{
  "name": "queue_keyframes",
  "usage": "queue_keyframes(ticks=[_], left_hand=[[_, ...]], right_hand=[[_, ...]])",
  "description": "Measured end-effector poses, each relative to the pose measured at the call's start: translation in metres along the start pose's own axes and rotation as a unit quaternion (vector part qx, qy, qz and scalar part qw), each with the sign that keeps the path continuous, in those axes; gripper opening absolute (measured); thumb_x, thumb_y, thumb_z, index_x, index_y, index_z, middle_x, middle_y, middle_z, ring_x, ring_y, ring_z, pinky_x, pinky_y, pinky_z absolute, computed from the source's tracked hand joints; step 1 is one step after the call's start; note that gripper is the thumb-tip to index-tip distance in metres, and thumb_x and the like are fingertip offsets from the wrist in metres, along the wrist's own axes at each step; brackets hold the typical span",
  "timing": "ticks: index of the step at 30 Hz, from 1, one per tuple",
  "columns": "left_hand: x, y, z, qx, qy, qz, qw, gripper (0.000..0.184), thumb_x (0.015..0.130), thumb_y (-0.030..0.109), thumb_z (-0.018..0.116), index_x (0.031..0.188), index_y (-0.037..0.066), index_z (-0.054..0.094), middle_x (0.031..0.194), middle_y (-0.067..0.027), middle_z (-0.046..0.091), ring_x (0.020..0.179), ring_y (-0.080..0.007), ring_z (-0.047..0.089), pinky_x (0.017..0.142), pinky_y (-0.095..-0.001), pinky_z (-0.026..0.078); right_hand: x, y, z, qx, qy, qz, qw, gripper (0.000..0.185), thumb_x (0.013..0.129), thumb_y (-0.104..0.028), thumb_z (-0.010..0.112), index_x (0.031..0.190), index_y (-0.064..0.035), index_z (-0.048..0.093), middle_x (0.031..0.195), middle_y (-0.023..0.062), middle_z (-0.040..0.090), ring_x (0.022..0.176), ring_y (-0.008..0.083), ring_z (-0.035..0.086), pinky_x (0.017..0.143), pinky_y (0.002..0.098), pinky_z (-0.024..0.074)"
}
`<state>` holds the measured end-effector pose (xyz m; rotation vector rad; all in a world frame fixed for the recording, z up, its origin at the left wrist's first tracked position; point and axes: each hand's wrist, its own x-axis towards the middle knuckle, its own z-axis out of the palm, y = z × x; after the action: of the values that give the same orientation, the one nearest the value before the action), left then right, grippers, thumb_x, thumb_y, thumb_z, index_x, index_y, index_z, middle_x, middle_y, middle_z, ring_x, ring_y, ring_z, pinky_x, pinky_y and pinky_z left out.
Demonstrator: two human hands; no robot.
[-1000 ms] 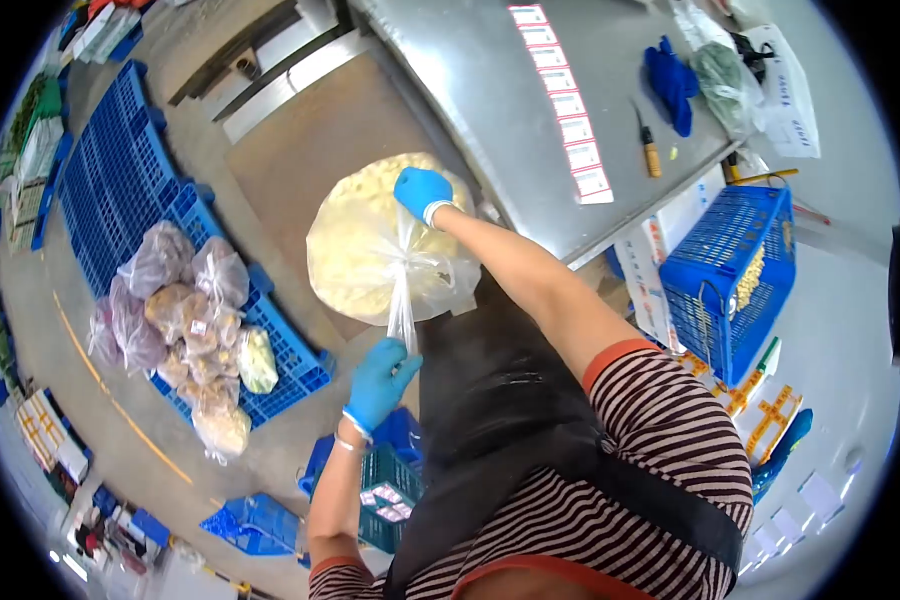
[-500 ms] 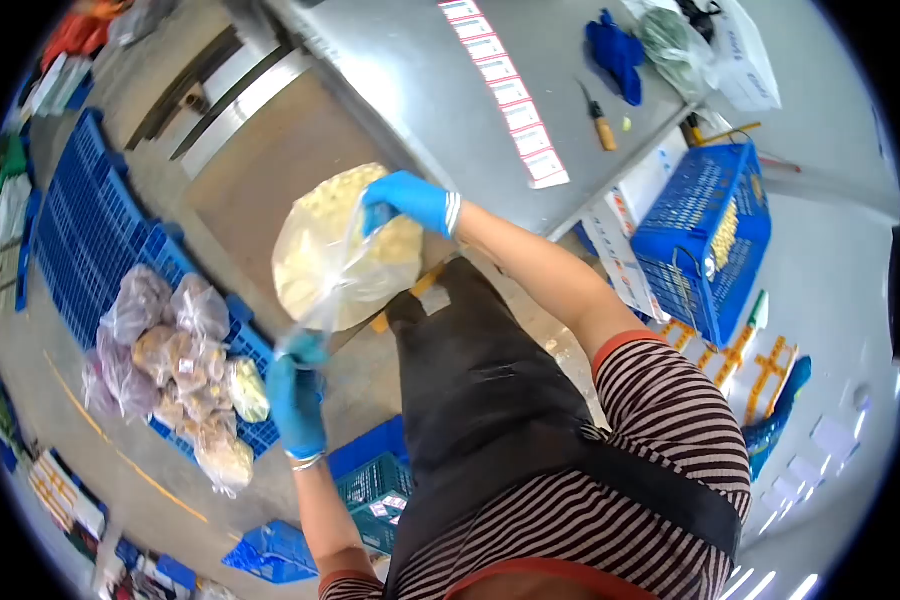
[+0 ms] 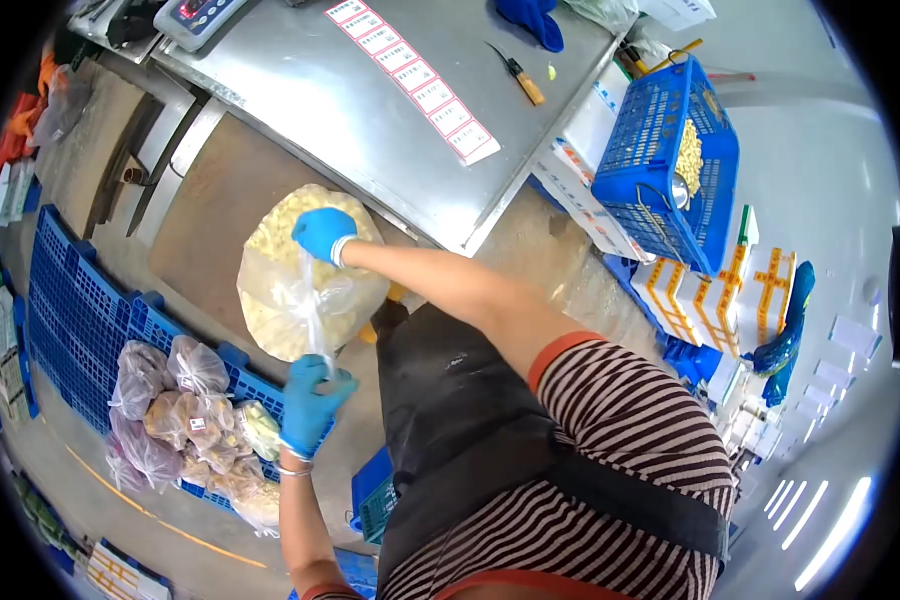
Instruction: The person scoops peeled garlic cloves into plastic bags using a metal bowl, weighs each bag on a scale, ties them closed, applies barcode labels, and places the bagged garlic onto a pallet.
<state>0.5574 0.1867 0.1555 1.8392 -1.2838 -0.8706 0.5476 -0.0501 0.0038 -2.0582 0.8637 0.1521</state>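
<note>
A large clear plastic bag (image 3: 270,310) full of small pale-yellow pieces hangs in front of my dark apron. Its gathered, twisted neck is stretched between my two blue-gloved hands. My left hand (image 3: 313,405) is closed on the lower end of the neck, on the near side of the bag. At the far side, my right hand (image 3: 325,232) is closed over the plastic above the bag's contents. What its fingertips pinch is hidden beneath the hand.
On the metal table (image 3: 300,100) lie a label strip (image 3: 415,75) and a knife (image 3: 518,75). A blue crate (image 3: 630,195) with pale pieces stands right. Filled bags (image 3: 185,420) rest on a blue pallet (image 3: 80,310) at left. A scale (image 3: 198,18) sits at the table's far corner.
The view has shifted, bringing the scale into sight. My left hand has come closer under the bag, and my right hand has turned over with its back upward. The bag neck looks more tightly gathered.
</note>
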Motion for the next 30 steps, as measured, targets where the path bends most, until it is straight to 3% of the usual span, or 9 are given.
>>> queue_keyframes(ticks=[1, 4, 6, 9, 13, 18, 21, 25, 30], left_hand=[[-0.007, -0.017, 0.010, 0.058, -0.001, 0.060, 0.997, 0.026, 0.081, 0.020, 0.076, 0.101, 0.006, 0.067, 0.077, 0.0036, 0.058, 0.066, -0.0091, 0.053, 0.061, -0.0240, 0.044], [-0.015, -0.021, -0.002, -0.170, 0.057, -0.339, 0.923, 0.026, 0.087, 0.021, 0.071, 0.107, 0.005, 0.067, 0.079, 0.0032, 0.059, 0.063, -0.0081, 0.052, 0.058, -0.0232, 0.044], [-0.018, -0.025, -0.011, -0.219, 0.102, -0.396, 0.886, 0.020, 0.090, 0.018, 0.068, 0.104, 0.004, 0.068, 0.083, 0.0011, 0.062, 0.064, -0.0068, 0.051, 0.058, -0.0220, 0.043], [-0.015, 0.034, 0.017, -0.107, 0.023, -0.234, 0.966, 0.017, 0.084, 0.013, 0.073, 0.092, 0.001, 0.066, 0.074, 0.0004, 0.059, 0.065, -0.0070, 0.049, 0.063, -0.0221, 0.043], [0.008, 0.063, 0.008, -0.011, 0.103, -0.262, 0.959, 0.015, 0.085, 0.012, 0.073, 0.083, 0.000, 0.064, 0.064, 0.0004, 0.049, 0.061, -0.0072, 0.045, 0.055, -0.0260, 0.038], [0.065, 0.137, 0.030, 0.219, 0.329, -0.214, 0.893, 0.039, 0.095, 0.010, 0.058, 0.133, 0.002, 0.053, 0.123, -0.0099, 0.057, 0.081, -0.0121, 0.051, 0.071, -0.0276, 0.045], [0.109, 0.156, 0.085, 0.158, 0.227, -0.138, 0.951, 0.038, 0.093, 0.006, 0.059, 0.131, 0.001, 0.054, 0.125, -0.0130, 0.058, 0.098, -0.0203, 0.057, 0.080, -0.0301, 0.046], [0.184, 0.158, 0.184, 0.228, -0.023, 0.016, 0.973, 0.044, 0.085, 0.009, 0.066, 0.129, 0.008, 0.059, 0.121, -0.0200, 0.058, 0.112, -0.0372, 0.054, 0.096, -0.0433, 0.043], [0.260, 0.122, 0.279, 0.281, -0.063, 0.118, 0.950, 0.052, 0.083, 0.012, 0.068, 0.133, 0.007, 0.053, 0.126, -0.0181, 0.056, 0.112, -0.0359, 0.054, 0.094, -0.0444, 0.043]], right_hand=[[0.006, 0.009, 0.015, -0.065, 0.013, 0.031, 0.997, 0.019, 0.083, -0.029, 0.058, 0.090, -0.0204, 0.074, 0.086, 0.0102, 0.071, 0.080, 0.0316, 0.067, 0.073, 0.0431, 0.0523], [-0.012, -0.012, 0.015, -0.021, 0.071, -0.011, 0.997, 0.019, 0.083, -0.025, 0.054, 0.086, -0.0195, 0.072, 0.084, 0.0118, 0.071, 0.077, 0.0328, 0.068, 0.070, 0.0461, 0.0517], [-0.011, -0.011, 0.009, -0.030, 0.075, 0.002, 0.997, 0.019, 0.083, -0.024, 0.055, 0.086, -0.0186, 0.072, 0.083, 0.0131, 0.070, 0.077, 0.0334, 0.068, 0.070, 0.0465, 0.0515], [0.006, 0.000, 0.013, -0.023, 0.092, 0.018, 0.995, 0.018, 0.082, -0.023, 0.054, 0.085, -0.0178, 0.072, 0.082, 0.0143, 0.070, 0.075, 0.0340, 0.067, 0.070, 0.0471, 0.0514], [-0.013, -0.002, -0.010, 0.081, 0.078, 0.002, 0.994, 0.024, 0.084, -0.022, 0.054, 0.100, -0.0171, 0.071, 0.093, 0.0154, 0.070, 0.084, 0.0330, 0.068, 0.076, 0.0432, 0.0521], [-0.113, 0.030, -0.132, 0.149, -0.094, -0.106, 0.979, 0.074, 0.085, -0.039, 0.068, 0.149, -0.0200, 0.035, 0.089, 0.0098, 0.069, 0.080, 0.0256, 0.067, 0.077, 0.0356, 0.0523], [-0.181, 0.108, -0.175, 0.194, -0.128, -0.147, 0.962, 0.049, 0.088, -0.039, 0.063, 0.132, -0.0170, 0.058, 0.102, 0.0134, 0.069, 0.087, 0.0268, 0.068, 0.082, 0.0364, 0.0524], [-0.230, 0.243, -0.206, 0.376, -0.183, 0.078, 0.905, 0.034, 0.092, -0.025, 0.059, 0.121, -0.0085, 0.065, 0.097, 0.0128, 0.071, 0.080, 0.0194, 0.069, 0.077, 0.0312, 0.0547], [-0.193, 0.396, -0.253, 0.255, 0.092, 0.170, 0.948, 0.028, 0.092, -0.031, 0.054, 0.108, -0.0130, 0.069, 0.094, 0.0113, 0.071, 0.084, 0.0266, 0.068, 0.078, 0.0372, 0.0524]])
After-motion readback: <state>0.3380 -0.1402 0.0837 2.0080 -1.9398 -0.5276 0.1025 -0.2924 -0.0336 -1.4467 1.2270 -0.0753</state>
